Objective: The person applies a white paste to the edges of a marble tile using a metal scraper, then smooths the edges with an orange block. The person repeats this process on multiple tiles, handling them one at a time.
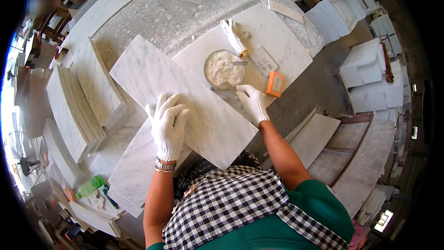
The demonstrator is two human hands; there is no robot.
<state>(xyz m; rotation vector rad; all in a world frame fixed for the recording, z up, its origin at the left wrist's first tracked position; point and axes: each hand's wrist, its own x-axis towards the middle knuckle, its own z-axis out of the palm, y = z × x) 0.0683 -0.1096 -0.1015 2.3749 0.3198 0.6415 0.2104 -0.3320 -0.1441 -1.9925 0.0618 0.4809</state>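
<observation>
My left hand (169,122) wears a white knit glove and lies on a long pale marble slab (189,95), its fingers outstretched. My right hand (252,102), gloved the same way, is bent with its fingertips together near the slab's right edge, just below a round bowl (206,79) of creamy white paste (224,68). Whatever those fingertips hold, if anything, I cannot make out. A grey metal blade (239,63) lies across the paste and the bowl's right rim. Right of the bowl sits an orange box (274,84).
Beneath the bowl is a larger marble slab (282,32), bearing a loose white glove (235,37) and a small marked tile (264,60). Stacked slabs (69,106) stand at left, with a green bottle (90,186) below them. More slabs (314,134) lean at right.
</observation>
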